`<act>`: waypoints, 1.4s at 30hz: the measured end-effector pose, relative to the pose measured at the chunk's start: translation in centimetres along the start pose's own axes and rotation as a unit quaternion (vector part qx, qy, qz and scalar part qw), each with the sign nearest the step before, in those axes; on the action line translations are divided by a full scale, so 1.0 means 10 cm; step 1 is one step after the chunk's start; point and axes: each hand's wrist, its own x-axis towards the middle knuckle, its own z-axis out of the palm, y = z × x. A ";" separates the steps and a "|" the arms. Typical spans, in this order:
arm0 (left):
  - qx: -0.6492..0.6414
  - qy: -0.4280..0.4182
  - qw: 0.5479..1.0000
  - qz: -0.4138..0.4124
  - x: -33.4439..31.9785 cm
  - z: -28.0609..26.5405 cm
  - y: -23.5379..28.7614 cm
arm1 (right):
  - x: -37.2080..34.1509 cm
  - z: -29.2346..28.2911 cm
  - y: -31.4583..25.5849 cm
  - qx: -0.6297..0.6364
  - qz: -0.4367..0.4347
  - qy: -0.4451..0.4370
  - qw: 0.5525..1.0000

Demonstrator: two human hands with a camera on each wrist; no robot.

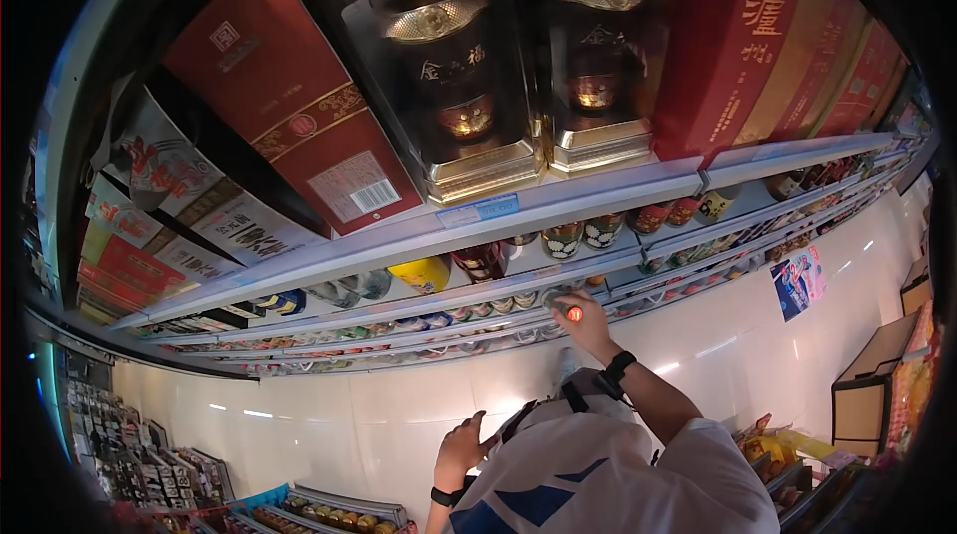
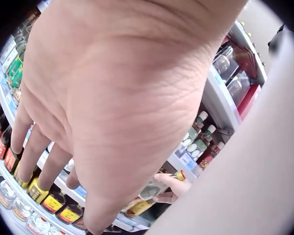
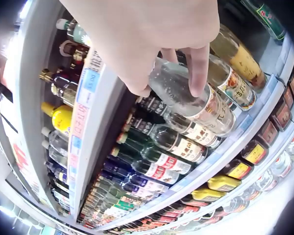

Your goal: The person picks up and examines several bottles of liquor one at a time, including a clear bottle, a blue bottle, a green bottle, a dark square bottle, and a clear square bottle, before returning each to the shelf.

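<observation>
While a person's left hand (image 1: 462, 448) hung empty, fingers loosely extended, the right hand (image 1: 593, 328) gripped a clear, pale-labelled glass bottle (image 3: 179, 92) high up, seemingly for control among close-set dark glass bottles (image 3: 169, 138) near a white shelf's (image 3: 249, 119) edge.

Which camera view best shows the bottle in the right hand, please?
The right wrist view: the bottle appears largest, its label showing, cap hidden. The head view shows mainly its red cap; the left wrist view, its cap and part of its body.
</observation>
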 end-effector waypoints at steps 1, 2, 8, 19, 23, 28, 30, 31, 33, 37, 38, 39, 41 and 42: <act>-0.015 0.003 1.000 -0.022 -0.01 0.06 -0.07 | 0.06 0.05 0.06 -0.011 -0.005 0.002 1.000; -0.029 0.011 0.999 -0.034 0.00 0.11 -0.13 | 0.12 0.09 0.12 -0.011 -0.009 -0.006 1.000; -0.083 0.016 0.993 -0.084 0.07 0.12 -0.06 | 0.39 0.26 0.30 -0.051 0.058 -0.070 0.995; -0.119 0.023 0.988 -0.097 0.21 0.12 -0.02 | 0.74 0.49 0.53 -0.133 0.058 -0.093 0.985; -0.122 0.011 0.988 -0.098 0.25 0.11 -0.01 | 0.78 0.59 0.88 -0.043 0.111 -0.105 0.987; -0.121 0.009 0.990 -0.077 0.28 0.15 -0.03 | 0.69 0.42 0.92 -0.062 0.008 -0.118 0.991; -0.104 0.011 0.993 -0.061 0.30 0.14 -0.02 | 0.59 0.25 0.73 -0.027 0.062 -0.140 0.988; -0.107 0.011 0.992 -0.060 0.31 0.14 -0.02 | 0.51 0.11 0.53 -0.023 0.062 -0.113 0.991; -0.097 0.015 0.994 -0.043 0.32 0.15 -0.04 | 0.37 0.00 0.46 -0.022 0.063 -0.085 0.994; -0.092 0.023 0.995 -0.013 0.35 0.16 -0.05 | 0.05 -0.21 0.54 0.006 0.085 -0.099 0.991; -0.080 0.019 0.997 -0.011 0.35 0.15 -0.04 | -0.01 -0.26 0.55 -0.004 0.089 -0.122 0.989; -0.081 0.019 0.997 -0.007 0.37 0.15 -0.04 | -0.05 -0.32 0.50 -0.007 0.088 -0.119 0.989; -0.073 0.019 0.997 0.006 0.36 0.17 -0.05 | -0.16 -0.52 0.25 0.031 0.100 -0.114 0.988; -0.074 0.021 0.997 0.006 0.37 0.17 -0.06 | -0.17 -0.65 0.08 0.030 0.099 -0.114 0.988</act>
